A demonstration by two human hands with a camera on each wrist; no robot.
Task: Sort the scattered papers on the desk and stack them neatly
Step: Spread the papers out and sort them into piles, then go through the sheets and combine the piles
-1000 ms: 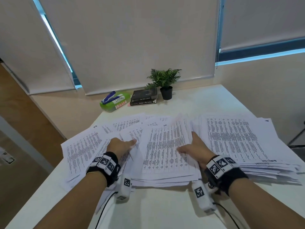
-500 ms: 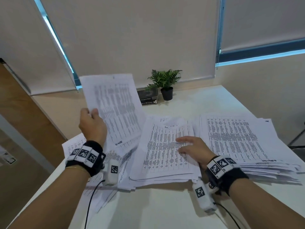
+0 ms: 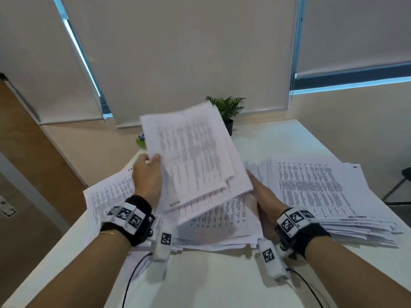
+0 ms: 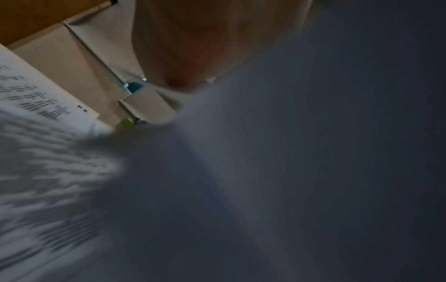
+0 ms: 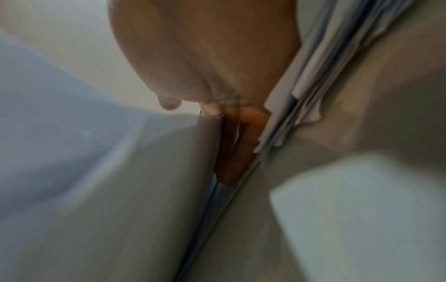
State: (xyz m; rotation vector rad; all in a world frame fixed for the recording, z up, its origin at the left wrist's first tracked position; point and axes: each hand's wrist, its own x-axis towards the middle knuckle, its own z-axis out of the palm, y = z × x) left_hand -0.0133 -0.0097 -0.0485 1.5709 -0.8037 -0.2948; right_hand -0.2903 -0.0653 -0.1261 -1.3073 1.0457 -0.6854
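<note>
Both hands worked a lifted sheaf of papers above the white desk (image 3: 222, 278).

Nearest, the right hand (image 3: 264, 196) lay between the middle pile (image 3: 222, 221) and the right pile (image 3: 322, 192), fingers hidden under the raised sheaf (image 3: 195, 161); only the right wrist view showed them, curled against paper edges, too blurred to tell what they held. The left hand (image 3: 146, 174) pinched the sheaf's left edge, thumb on top. The left wrist view was mostly dark underside of paper, with loose sheets (image 3: 109, 192) at its edge. Beyond, the sheaf covered most of a green object (image 3: 140, 142) and part of the potted plant (image 3: 229, 107).
</note>
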